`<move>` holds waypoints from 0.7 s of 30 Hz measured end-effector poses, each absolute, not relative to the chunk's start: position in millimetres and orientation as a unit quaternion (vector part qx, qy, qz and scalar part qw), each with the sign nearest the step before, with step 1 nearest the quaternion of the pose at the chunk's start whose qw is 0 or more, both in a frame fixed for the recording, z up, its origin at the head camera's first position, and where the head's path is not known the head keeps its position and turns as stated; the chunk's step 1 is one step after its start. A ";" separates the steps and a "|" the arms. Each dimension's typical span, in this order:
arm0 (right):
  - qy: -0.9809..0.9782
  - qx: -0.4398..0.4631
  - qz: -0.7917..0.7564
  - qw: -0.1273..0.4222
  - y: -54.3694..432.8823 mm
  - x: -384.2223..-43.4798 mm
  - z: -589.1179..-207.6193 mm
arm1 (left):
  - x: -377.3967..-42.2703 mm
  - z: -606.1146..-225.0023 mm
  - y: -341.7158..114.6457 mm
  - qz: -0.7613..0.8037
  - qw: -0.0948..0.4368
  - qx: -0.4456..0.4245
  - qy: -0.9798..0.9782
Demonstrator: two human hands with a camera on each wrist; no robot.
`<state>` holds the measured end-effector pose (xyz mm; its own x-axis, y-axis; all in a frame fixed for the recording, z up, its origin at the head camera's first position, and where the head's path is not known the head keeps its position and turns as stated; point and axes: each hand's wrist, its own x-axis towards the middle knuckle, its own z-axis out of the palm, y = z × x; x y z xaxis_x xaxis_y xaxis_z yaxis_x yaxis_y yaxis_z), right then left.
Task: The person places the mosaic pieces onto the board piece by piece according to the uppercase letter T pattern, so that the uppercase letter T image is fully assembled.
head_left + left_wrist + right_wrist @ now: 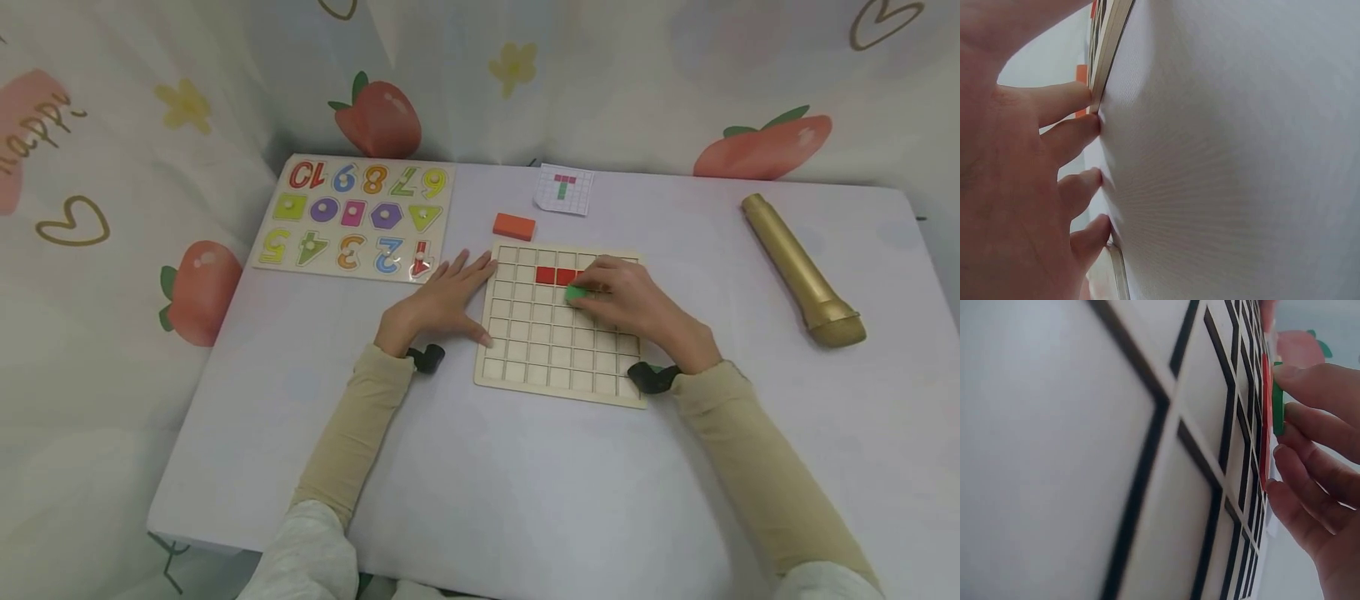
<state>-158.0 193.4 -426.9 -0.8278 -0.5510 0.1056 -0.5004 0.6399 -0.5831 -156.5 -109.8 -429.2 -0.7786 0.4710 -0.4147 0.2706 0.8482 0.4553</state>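
While its thumb and fingertips pinch a green tile (1279,403), the right hand (622,292) hovers over the grid board (538,333), the tile just off the surface and near the square below the middle of the red tiles (545,275). The left hand (442,302) holds nothing; its fingers are spread, with the index fingertip and thumb touching the board's left edge. Farther out, beyond the board on the counter (450,467), lies a card (564,190) printed with a red bar above a green stem. Judged against it, the red row looks laid, while the stem is not yet started on any square in sight; the right hand covers part of the row's end, so more could lie beneath it. An orange block (514,226) lies between card and board, with a number puzzle (332,250) to the left and a gold microphone (798,271) to the right.
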 end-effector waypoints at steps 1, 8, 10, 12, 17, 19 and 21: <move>0.904 -0.292 -0.309 0.044 192.2 -158.7 -427.1 | -156.7 -429.3 -109.7 0.189 0.265 0.201 0.924; 0.908 -0.292 -0.294 0.065 185.0 -162.5 -429.2 | -156.3 -428.5 -109.1 0.190 0.266 0.200 0.923; 0.910 -0.293 -0.287 0.066 183.7 -163.1 -429.7 | -156.1 -428.0 -109.0 0.191 0.267 0.200 0.923; 0.912 -0.295 -0.278 0.063 182.5 -163.5 -430.3 | -155.7 -427.3 -109.1 0.192 0.267 0.199 0.923; 0.915 -0.297 -0.268 0.059 180.8 -163.3 -430.6 | -155.3 -425.9 -109.0 0.194 0.268 0.200 0.922; 0.916 -0.294 -0.266 0.062 180.4 -162.9 -430.0 | -155.4 -426.0 -109.0 0.192 0.267 0.202 0.923; 0.918 -0.289 -0.265 0.066 180.3 -162.3 -429.3 | -155.7 -426.3 -109.1 0.191 0.266 0.203 0.923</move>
<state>-162.3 180.3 -429.3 -0.8243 -0.5653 0.0327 -0.4956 0.6923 -0.5244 -155.7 -109.1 -426.3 -0.7762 0.4767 -0.4126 0.2738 0.8444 0.4605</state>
